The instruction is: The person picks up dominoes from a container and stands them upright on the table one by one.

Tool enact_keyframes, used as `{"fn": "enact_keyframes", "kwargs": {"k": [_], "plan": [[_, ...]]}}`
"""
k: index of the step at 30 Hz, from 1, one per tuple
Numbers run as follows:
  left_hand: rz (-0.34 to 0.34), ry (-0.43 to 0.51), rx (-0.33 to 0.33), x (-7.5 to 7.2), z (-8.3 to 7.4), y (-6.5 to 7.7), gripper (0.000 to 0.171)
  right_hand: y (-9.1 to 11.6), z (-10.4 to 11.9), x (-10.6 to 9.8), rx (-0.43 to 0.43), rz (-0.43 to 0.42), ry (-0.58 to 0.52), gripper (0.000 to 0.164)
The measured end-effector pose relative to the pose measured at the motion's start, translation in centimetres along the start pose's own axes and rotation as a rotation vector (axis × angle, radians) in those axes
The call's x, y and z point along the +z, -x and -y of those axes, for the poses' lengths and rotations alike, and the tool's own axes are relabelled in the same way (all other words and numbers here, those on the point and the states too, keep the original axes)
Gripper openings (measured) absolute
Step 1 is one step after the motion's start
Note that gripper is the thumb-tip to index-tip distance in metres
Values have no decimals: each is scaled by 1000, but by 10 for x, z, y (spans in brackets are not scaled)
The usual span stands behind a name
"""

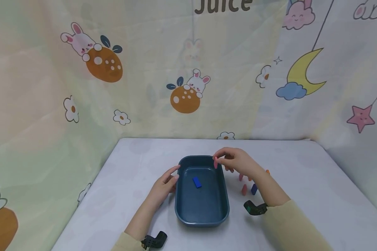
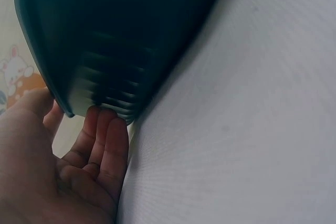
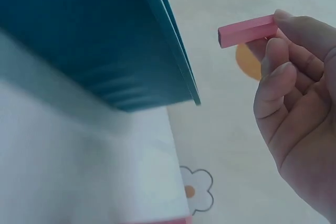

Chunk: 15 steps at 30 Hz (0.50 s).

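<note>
A dark blue rectangular tub point(image 1: 202, 212) stands on the white table, with a flat blue block point(image 1: 197, 182) lying inside it. At its left side my left hand point(image 1: 164, 185) touches the rim and outer wall; the left wrist view shows loosely bent fingers point(image 2: 113, 150) against the ribbed wall. My right hand point(image 1: 237, 161) pinches a small pink block point(image 3: 247, 31) between thumb and fingertips. In the head view this pink block is upright over the tub's far right rim. The right wrist view shows it apart from the tub's wall point(image 3: 142, 72).
Right of the tub, partly behind my right forearm, lie several small blocks: a pink block point(image 1: 244, 189), a dark blue block point(image 1: 254, 189), another pink piece point(image 1: 241, 177) and an orange piece point(image 1: 268, 172). A printed cloth point(image 1: 150, 104) hangs behind the table point(image 1: 113, 202).
</note>
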<state>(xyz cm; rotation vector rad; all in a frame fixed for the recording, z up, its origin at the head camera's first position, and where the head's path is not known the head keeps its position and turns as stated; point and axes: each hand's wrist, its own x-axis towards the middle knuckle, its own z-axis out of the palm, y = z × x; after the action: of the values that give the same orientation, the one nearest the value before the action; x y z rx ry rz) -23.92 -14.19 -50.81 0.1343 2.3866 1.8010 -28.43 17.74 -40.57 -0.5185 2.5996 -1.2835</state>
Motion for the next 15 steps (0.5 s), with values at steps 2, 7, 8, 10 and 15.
{"fn": "enact_keyframes", "kwargs": {"k": [2,7,8,10,15], "plan": [[1,2,-1,0,0,0,48,8,-2,-4,35,-16,0,30],[-6,0,-3,2,1,-1,47,32,-9,-16,88,-45,-3,33],[-7,0,-3,2,1,-1,48,37,-11,-19,86,-54,-2,33],[-8,1,-5,2,1,-2,48,48,-16,-25,68,-72,1,34],[-9,-3,-13,1,0,-2,47,74,-34,-38,56,-127,16,32]]}}
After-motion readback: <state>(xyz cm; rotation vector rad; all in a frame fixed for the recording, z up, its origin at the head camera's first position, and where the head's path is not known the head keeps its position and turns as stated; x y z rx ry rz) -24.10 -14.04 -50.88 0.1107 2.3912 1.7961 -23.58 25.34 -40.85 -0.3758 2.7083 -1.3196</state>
